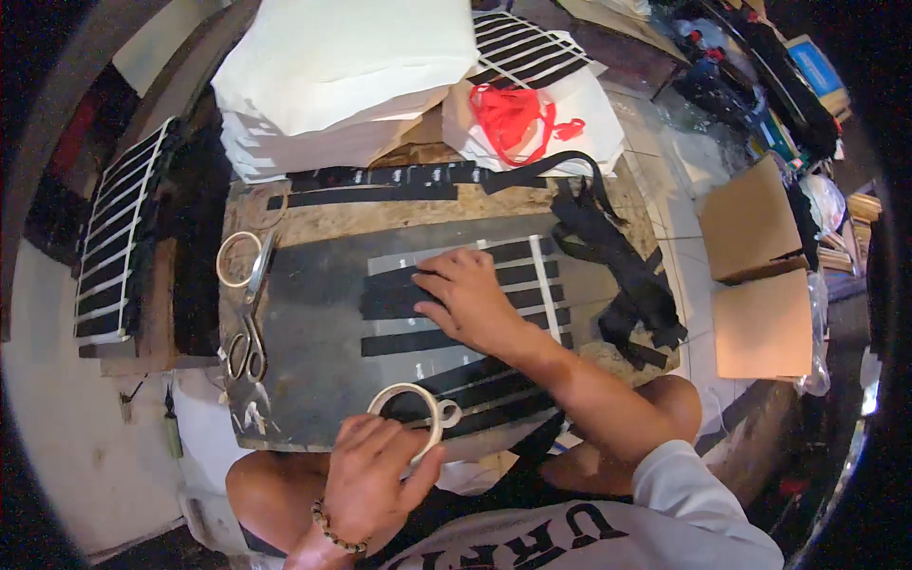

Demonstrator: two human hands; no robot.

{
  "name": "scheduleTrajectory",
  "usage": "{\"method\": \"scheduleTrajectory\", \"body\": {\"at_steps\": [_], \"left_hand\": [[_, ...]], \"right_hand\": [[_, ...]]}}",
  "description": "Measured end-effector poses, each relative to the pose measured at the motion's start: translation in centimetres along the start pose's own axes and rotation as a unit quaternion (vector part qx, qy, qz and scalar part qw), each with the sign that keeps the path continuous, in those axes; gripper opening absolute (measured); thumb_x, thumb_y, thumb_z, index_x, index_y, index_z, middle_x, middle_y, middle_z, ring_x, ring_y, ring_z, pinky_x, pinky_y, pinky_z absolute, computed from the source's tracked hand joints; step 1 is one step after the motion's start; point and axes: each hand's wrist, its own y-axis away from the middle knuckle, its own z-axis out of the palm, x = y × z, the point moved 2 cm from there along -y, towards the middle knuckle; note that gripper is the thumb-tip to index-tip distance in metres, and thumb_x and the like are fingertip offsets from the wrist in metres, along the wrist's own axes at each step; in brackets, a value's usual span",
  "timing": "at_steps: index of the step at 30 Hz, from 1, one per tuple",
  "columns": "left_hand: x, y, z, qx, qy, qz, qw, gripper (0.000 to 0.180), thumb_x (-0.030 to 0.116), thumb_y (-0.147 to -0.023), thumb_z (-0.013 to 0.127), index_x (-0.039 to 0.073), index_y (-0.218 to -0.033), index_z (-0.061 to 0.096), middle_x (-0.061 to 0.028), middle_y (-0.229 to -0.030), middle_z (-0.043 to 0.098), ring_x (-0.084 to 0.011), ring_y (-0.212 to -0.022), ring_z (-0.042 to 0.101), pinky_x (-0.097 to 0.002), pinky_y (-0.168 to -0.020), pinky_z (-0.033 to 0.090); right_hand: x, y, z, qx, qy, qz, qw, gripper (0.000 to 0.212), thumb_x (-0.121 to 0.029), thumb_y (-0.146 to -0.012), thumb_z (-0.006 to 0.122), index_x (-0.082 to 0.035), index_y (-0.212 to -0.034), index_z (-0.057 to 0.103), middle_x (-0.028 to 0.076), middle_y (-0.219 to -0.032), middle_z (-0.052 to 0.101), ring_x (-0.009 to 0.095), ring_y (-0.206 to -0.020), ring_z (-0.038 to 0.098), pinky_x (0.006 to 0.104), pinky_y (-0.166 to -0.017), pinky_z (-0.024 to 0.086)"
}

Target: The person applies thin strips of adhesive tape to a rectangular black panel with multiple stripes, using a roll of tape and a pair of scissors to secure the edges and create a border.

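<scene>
My left hand point(375, 465), with a beaded bracelet at the wrist, is closed around a roll of cream masking tape point(435, 418) near the board's front edge. A short loose end of tape curls off the roll's right side. My right hand point(465, 294) rests with fingers apart on black fabric strips point(389, 302). These strips lie side by side on a dark board point(304, 313), over a pale grey rectangle. A white tape band point(546, 285) crosses them near their right ends. Closer to me, more black strips lie slanted, partly hidden by my right forearm.
Scissors point(249, 323) and another tape roll point(237, 259) lie at the board's left. Behind stands a stack of white sheets point(347, 76) beside red fabric point(508, 119). Black scraps point(627, 285) are heaped at right, near cardboard boxes point(765, 323). A taped strip panel point(119, 237) stands far left.
</scene>
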Motion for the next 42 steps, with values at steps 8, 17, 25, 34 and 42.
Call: {"method": "scheduleTrajectory", "body": {"at_steps": [8,17,25,34,42], "left_hand": [[-0.7,0.2,-0.4,0.016,-0.020,-0.075,0.997,0.013,0.016,-0.089,0.079,0.005,-0.092,0.073,-0.0132,-0.080,0.067,-0.0367,-0.079,0.064,-0.0474,-0.076,0.046],[-2.3,0.4,-0.4,0.116,0.040,-0.104,0.987,0.015,0.014,-0.093,0.079,0.004,-0.091,0.068,-0.0119,-0.078,0.065,-0.0333,-0.072,0.062,-0.0427,-0.072,0.044],[-1.9,0.2,0.3,0.103,-0.011,-0.056,0.993,0.015,0.015,-0.091,0.080,0.004,-0.090,0.070,-0.0114,-0.076,0.064,-0.0335,-0.072,0.062,-0.0433,-0.070,0.044],[-1.6,0.9,1.7,0.046,0.002,-0.058,0.997,0.013,0.012,-0.090,0.078,0.002,-0.092,0.070,-0.0145,-0.080,0.065,-0.0358,-0.075,0.062,-0.0451,-0.072,0.046],[-1.4,-0.5,2.5,0.033,0.008,-0.096,0.995,0.013,0.012,-0.090,0.080,0.003,-0.089,0.070,-0.0118,-0.076,0.062,-0.0341,-0.073,0.061,-0.0449,-0.070,0.044]], "right_hand": [[-1.2,-0.3,-3.2,-0.006,-0.211,0.082,0.974,0.027,-0.021,-0.101,0.074,-0.006,-0.124,0.076,0.010,-0.115,0.074,0.024,-0.108,0.068,0.0413,-0.096,0.050],[-5.4,2.0,-7.8,-0.103,-0.488,0.170,0.850,0.040,-0.020,-0.097,0.081,-0.005,-0.134,0.072,0.006,-0.115,0.073,0.015,-0.102,0.068,0.0321,-0.091,0.056],[-8.5,2.6,-6.5,-0.057,-0.480,0.060,0.873,0.038,-0.003,-0.095,0.077,-0.004,-0.132,0.074,0.010,-0.122,0.069,0.020,-0.110,0.066,0.0331,-0.093,0.054],[-7.3,5.8,-2.6,0.058,-0.648,0.201,0.733,0.022,-0.010,-0.106,0.070,0.000,-0.125,0.073,0.004,-0.102,0.069,0.009,-0.101,0.065,0.0255,-0.087,0.053],[-4.4,7.5,-2.7,0.056,-0.680,0.274,0.678,0.017,-0.008,-0.103,0.074,-0.001,-0.117,0.067,0.008,-0.109,0.074,0.013,-0.098,0.070,0.0300,-0.088,0.059]]}}
